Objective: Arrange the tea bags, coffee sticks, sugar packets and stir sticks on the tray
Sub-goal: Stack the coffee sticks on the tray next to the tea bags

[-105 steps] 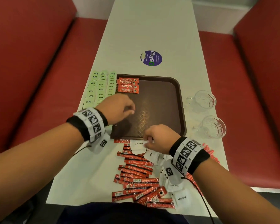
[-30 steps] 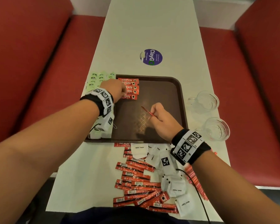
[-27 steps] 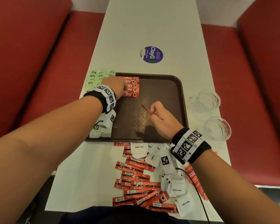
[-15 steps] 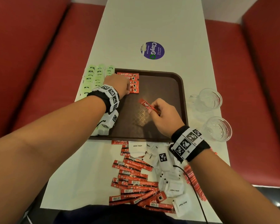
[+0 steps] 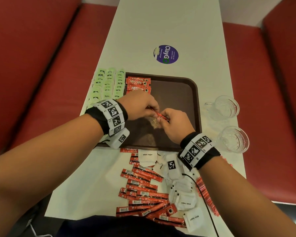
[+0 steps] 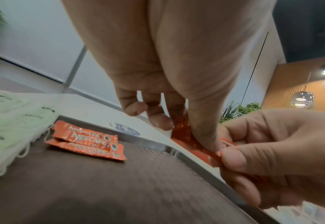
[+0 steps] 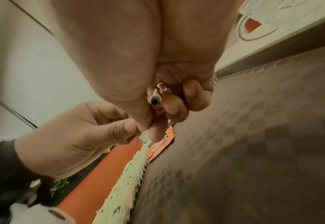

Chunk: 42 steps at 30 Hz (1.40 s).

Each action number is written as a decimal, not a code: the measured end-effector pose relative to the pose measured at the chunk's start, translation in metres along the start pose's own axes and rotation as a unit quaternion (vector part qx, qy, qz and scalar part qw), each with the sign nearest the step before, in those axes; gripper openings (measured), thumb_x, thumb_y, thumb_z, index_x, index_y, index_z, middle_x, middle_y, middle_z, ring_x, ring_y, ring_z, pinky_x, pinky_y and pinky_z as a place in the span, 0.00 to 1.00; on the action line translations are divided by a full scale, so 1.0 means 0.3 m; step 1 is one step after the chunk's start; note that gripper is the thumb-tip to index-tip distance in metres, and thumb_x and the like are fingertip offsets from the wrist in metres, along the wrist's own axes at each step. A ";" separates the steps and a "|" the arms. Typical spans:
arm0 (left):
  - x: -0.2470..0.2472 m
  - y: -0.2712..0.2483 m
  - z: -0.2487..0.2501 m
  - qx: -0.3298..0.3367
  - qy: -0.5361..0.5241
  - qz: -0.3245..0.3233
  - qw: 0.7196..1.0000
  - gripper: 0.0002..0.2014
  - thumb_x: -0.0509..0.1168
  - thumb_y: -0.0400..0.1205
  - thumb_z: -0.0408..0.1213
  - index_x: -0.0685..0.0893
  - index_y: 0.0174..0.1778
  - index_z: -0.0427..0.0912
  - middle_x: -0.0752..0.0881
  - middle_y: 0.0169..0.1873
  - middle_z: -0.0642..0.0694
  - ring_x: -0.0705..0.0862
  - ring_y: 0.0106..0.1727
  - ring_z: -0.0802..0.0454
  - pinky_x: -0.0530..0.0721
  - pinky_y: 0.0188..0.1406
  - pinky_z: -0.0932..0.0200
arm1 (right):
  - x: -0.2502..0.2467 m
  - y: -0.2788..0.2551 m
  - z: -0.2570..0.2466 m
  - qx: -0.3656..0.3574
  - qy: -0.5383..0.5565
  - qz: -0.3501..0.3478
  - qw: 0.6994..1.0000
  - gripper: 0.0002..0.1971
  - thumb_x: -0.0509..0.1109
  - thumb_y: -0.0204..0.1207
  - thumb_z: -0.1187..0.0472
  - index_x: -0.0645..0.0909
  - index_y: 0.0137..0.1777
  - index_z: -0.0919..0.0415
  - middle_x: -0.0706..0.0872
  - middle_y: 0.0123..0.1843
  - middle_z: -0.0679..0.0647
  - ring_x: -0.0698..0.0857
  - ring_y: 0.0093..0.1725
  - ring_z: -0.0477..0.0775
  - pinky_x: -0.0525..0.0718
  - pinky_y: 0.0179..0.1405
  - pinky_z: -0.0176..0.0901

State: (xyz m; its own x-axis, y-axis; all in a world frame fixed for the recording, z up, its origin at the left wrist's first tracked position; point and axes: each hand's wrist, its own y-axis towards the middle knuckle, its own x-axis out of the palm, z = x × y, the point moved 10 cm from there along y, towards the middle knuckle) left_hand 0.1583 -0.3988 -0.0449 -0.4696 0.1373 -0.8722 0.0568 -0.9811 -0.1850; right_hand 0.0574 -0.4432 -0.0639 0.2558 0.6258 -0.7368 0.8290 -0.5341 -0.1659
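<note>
Over the middle of the brown tray (image 5: 178,93) both hands pinch one red coffee stick (image 5: 161,115). My left hand (image 5: 154,111) holds its left end and my right hand (image 5: 161,118) holds its right end. The left wrist view shows the stick (image 6: 184,134) between thumb and fingers, above the tray floor. A short row of coffee sticks (image 5: 138,84) lies in the tray's far left corner. Green tea bags (image 5: 108,84) lie in rows on the table just left of the tray. Loose coffee sticks (image 5: 143,190), white sugar packets (image 5: 183,190) and red stir sticks (image 5: 205,194) lie near me.
Two glass cups (image 5: 226,106) (image 5: 234,139) stand on the table right of the tray. A round purple sticker (image 5: 167,54) is on the white tabletop beyond it. Red bench seats (image 5: 41,82) run along both sides of the narrow table.
My right hand brought a coffee stick from the near pile over the tray. My left hand left the row in the far left corner and came across to pinch the stick's other end.
</note>
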 end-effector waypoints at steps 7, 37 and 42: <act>-0.004 -0.027 -0.286 -0.195 0.085 0.001 0.977 0.06 0.69 0.83 0.45 0.89 0.54 0.53 0.88 0.46 0.53 0.82 0.48 0.53 0.80 0.51 0.54 | 0.047 -0.030 0.042 0.012 -0.041 -0.054 0.998 0.17 0.72 0.80 0.51 0.76 0.66 0.50 0.85 0.50 0.42 0.83 0.44 0.42 0.81 0.50 0.40; 0.057 -0.215 -0.026 -0.146 0.077 0.074 0.983 0.08 0.64 0.84 0.53 0.87 0.48 0.57 0.84 0.41 0.60 0.76 0.48 0.56 0.77 0.56 0.50 | 0.324 -0.355 -0.077 -0.115 -0.292 -0.280 0.907 0.17 0.72 0.76 0.41 0.87 0.58 0.50 0.88 0.51 0.49 0.83 0.50 0.53 0.82 0.47 0.46; 0.237 -0.414 0.090 -0.079 0.075 -0.016 0.994 0.10 0.63 0.84 0.57 0.86 0.50 0.58 0.84 0.43 0.62 0.74 0.47 0.61 0.77 0.56 0.57 | 0.313 -0.357 -0.077 -0.101 -0.304 -0.237 0.917 0.15 0.72 0.76 0.43 0.87 0.54 0.52 0.88 0.50 0.50 0.85 0.51 0.56 0.85 0.48 0.50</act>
State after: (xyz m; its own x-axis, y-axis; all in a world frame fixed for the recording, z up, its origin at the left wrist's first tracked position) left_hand 0.0940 -0.2709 -0.0718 -0.3366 0.1984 -0.9205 0.1873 -0.9439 -0.2719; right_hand 0.0042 -0.3142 -0.1003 -0.4309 0.2955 -0.8527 0.8662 -0.1296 -0.4826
